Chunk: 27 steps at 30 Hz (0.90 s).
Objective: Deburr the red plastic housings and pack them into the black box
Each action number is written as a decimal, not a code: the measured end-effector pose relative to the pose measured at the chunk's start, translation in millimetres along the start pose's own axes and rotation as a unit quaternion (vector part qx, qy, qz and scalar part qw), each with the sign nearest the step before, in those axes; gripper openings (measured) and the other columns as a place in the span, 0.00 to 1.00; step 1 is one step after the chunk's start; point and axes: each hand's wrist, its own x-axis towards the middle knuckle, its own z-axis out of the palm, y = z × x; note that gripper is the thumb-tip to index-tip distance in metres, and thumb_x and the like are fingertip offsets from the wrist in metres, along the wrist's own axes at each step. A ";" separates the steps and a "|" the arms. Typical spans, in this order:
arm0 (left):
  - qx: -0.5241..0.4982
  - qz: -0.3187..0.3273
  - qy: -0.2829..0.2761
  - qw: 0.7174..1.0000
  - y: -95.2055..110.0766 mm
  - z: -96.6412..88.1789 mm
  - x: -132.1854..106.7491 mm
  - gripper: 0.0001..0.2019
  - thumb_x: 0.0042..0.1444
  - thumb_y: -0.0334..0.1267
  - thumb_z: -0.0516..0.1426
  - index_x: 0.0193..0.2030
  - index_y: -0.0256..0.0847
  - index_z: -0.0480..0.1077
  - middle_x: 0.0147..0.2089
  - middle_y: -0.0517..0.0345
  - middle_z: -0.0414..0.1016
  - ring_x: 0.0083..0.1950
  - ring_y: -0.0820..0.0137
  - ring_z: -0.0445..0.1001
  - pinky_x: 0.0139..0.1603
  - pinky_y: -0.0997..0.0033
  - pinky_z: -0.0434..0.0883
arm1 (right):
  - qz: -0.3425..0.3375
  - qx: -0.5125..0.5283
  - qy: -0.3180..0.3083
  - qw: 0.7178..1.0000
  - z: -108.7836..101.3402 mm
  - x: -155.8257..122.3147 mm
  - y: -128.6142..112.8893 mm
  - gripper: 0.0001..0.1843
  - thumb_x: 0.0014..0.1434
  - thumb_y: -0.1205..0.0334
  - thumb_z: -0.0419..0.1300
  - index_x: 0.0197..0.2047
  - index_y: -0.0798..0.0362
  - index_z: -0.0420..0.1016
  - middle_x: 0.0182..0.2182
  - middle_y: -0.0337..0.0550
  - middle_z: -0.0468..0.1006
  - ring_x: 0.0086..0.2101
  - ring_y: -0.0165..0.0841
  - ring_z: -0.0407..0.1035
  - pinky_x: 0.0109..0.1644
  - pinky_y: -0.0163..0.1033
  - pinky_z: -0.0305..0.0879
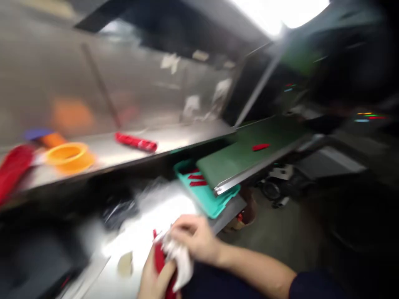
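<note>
Two hands work low over a bright steel counter (146, 232): the right hand (195, 236), fingers curled and pressed together, pinches a crumpled white cloth (177, 257) against a glossy red piece (159, 259) held in the left hand (152, 280), whose fingers cannot be made out. Beyond them, a teal plastic tray (202, 193) holds small red strips (198, 183) beneath a flat green board (246, 155), and a long red bar (135, 142) and orange plastic ring (69, 157) lie on a steel shelf (174, 139).
</note>
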 end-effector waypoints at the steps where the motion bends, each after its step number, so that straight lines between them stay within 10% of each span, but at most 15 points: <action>1: -0.061 -0.031 0.011 0.998 0.7 6.3 -8.6 0.21 0.66 0.51 0.53 0.60 0.42 0.59 0.26 0.67 0.69 0.16 0.72 0.68 0.16 0.72 0.70 | 0.020 0.025 -0.003 0.999 -14.2 -0.9 -4.0 0.14 0.60 0.48 0.67 0.34 0.51 0.80 0.30 0.39 0.80 0.31 0.32 0.74 0.37 0.35 0.72; 5: -0.212 -0.089 0.013 0.973 21.9 38.2 -5.5 0.26 0.54 0.48 0.62 0.55 0.44 0.58 0.33 0.66 0.71 0.15 0.75 0.68 0.12 0.74 0.68 | 0.042 0.077 -0.047 0.995 -70.2 16.3 -5.2 0.04 0.64 0.58 0.67 0.40 0.49 0.80 0.37 0.38 0.78 0.37 0.29 0.72 0.40 0.31 0.69; 10: -0.143 -0.121 0.078 0.979 48.4 92.1 11.2 0.24 0.54 0.42 0.60 0.57 0.42 0.58 0.28 0.66 0.72 0.17 0.73 0.69 0.15 0.75 0.70 | -0.024 0.042 -0.115 0.992 -112.6 18.4 -2.2 0.02 0.64 0.62 0.66 0.39 0.48 0.82 0.40 0.41 0.77 0.42 0.32 0.73 0.44 0.33 0.70; 15: -0.105 -0.135 0.112 0.979 55.8 133.2 13.5 0.19 0.58 0.44 0.57 0.52 0.40 0.59 0.21 0.70 0.67 0.17 0.74 0.66 0.15 0.78 0.67 | 0.132 0.119 -0.216 0.960 -142.0 24.3 1.8 0.16 0.62 0.57 0.69 0.52 0.48 0.77 0.40 0.42 0.79 0.37 0.32 0.75 0.38 0.35 0.73; 18: -0.087 -0.132 0.126 0.979 57.2 143.4 12.9 0.17 0.59 0.42 0.56 0.52 0.41 0.59 0.22 0.71 0.66 0.16 0.74 0.66 0.15 0.77 0.68 | 0.164 0.101 -0.261 0.946 -149.0 28.9 2.7 0.19 0.62 0.55 0.67 0.55 0.51 0.78 0.36 0.43 0.81 0.34 0.31 0.75 0.36 0.34 0.72; 27: -0.080 -0.139 0.112 0.981 52.3 136.9 13.9 0.18 0.55 0.35 0.56 0.53 0.42 0.61 0.19 0.71 0.65 0.16 0.70 0.67 0.15 0.73 0.69 | 0.108 0.102 -0.100 0.984 -126.6 25.7 3.1 0.13 0.63 0.54 0.65 0.33 0.55 0.80 0.25 0.41 0.80 0.24 0.28 0.72 0.26 0.30 0.68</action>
